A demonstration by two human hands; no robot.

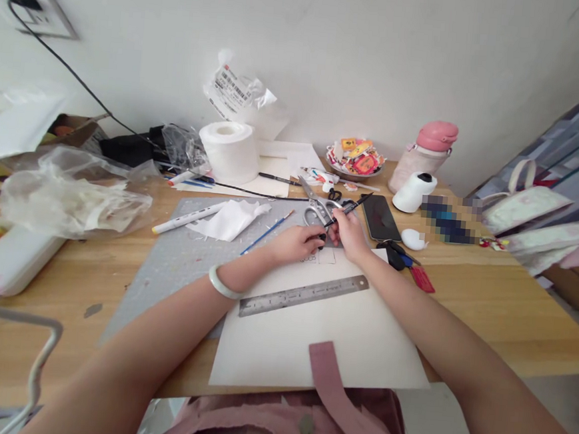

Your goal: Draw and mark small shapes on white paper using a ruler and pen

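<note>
My right hand [349, 235] is closed around a black pen [361, 201], which slants up to the right. Close beside it, my left hand [298, 243] pinches a small black piece [322, 238] that looks like a pen cap; the fingers hide part of it. Both hands are over the top edge of a white sheet of paper [279, 350], where a small outlined drawing [322, 256] partly shows between them. A metal ruler [303, 296] lies slanted across the sheet below the hands. Just beyond the fingers rest grey-handled scissors [315, 206].
A grey cutting mat [166, 261] lies under the paper, with a white marker [186, 217], crumpled tissue [234, 220] and a blue brush [267, 232]. Behind stand a tissue roll [228, 155] and a bowl of cutouts [357, 159]. A phone [380, 217] and thread spool [414, 192] are on the right.
</note>
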